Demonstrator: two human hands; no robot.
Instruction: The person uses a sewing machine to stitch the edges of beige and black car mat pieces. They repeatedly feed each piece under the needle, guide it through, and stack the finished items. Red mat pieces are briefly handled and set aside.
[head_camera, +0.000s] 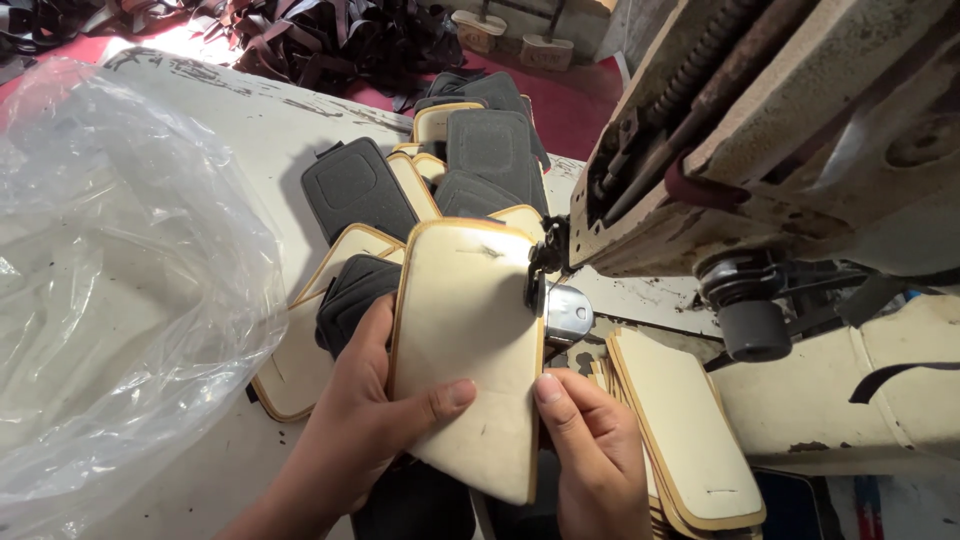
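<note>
Cream-coloured and smooth, a flat pad (465, 350) with rounded corners and a thin tan edge binding is held up to a sewing machine (760, 150). The left hand (355, 430) is clamped on the pad, thumb pressed across its face and fingers curled behind its left edge. The right hand (595, 450) pinches the pad's lower right edge, thumb on top. Just above the right grip, the pad's right edge meets the dark presser foot (540, 270) and a small shiny metal guide (568, 315). Doing this well would seem to call for keeping the bound edge flush against that guide and turning the pad evenly with both hands, fingers kept clear of the foot. Beyond the left grip, more pads are fanned out on the worn, pale desk (250, 120): some cream side up, some showing a dark grey fabric face (355, 190) with a stitched rounded outline. To the right of the right grip sits a neat stack (690, 440) of cream pads, edges tan. Far left of the grips, a large crinkled clear plastic bag (110, 290) billows over the desk. The machine's body is beige, chipped and grimy. Dark straps (330, 40) lie heaped beyond the desk.
</note>
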